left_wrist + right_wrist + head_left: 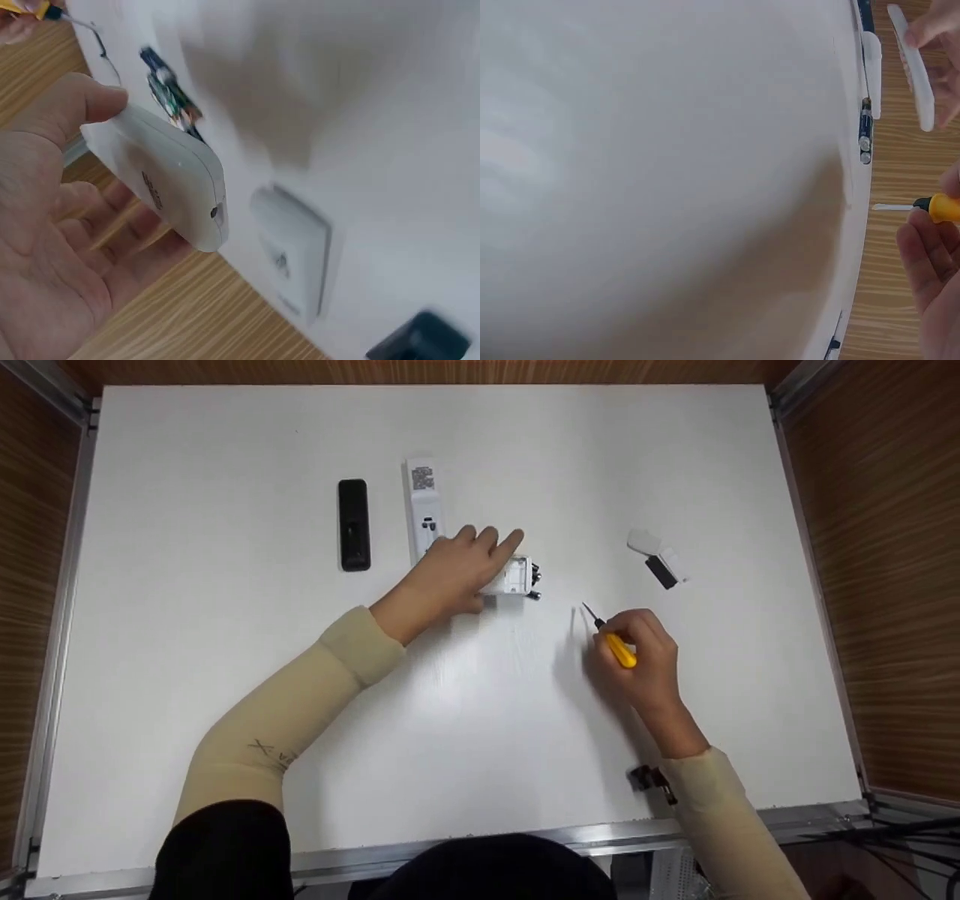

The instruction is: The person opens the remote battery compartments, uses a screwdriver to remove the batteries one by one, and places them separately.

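My left hand (457, 570) holds a white remote control (516, 577) above the table, thumb on one side and fingers on the other. Its battery compartment faces up in the head view; the left wrist view shows the rounded outer face of the remote control (176, 184). Several batteries (535, 574) lie on the table just beyond its end. To the right, my right hand (649, 656) grips a screwdriver (621, 651) by its yellow handle. The metal shaft points away from me toward the batteries and touches nothing.
A longer white remote control (424, 502) lies face down, partly hidden by my left hand. Left of it is a black remote control (354, 525). White covers (643, 541) and a small black piece (661, 572) lie at the right. Dark small items (649, 780) sit beside my right forearm.
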Action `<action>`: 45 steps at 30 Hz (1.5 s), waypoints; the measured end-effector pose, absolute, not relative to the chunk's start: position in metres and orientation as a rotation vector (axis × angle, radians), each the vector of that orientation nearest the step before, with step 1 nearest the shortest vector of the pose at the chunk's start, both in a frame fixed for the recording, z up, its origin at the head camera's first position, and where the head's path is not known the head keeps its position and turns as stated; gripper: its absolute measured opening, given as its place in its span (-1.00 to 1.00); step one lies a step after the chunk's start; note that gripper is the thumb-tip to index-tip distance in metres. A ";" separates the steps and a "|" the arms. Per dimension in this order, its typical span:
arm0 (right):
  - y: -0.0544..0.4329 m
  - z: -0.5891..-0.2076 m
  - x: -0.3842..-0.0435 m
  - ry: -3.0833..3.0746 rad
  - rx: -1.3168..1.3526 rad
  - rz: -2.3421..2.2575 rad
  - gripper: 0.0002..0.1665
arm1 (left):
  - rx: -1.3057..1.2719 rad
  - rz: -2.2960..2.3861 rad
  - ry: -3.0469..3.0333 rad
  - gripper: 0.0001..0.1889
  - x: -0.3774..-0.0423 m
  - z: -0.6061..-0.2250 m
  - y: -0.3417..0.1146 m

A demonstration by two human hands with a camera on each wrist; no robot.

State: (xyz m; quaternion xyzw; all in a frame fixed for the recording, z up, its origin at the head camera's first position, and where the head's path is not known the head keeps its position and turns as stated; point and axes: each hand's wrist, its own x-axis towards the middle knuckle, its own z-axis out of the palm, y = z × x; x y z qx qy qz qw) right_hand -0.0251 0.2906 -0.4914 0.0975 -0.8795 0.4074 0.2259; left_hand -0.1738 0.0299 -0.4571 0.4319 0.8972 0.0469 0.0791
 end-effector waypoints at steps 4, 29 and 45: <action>0.288 -0.492 -0.022 -2.435 0.250 1.123 -0.79 | 1.456 -0.032 2.682 -0.07 -0.195 -0.450 0.034; 0.281 -0.490 -0.001 -2.430 0.107 1.138 -0.80 | 1.801 -0.594 2.467 -0.48 -0.276 -0.473 0.067; 0.282 -0.492 0.006 -2.418 0.097 1.126 -0.78 | 1.890 -0.807 2.349 -0.36 -0.280 -0.486 0.067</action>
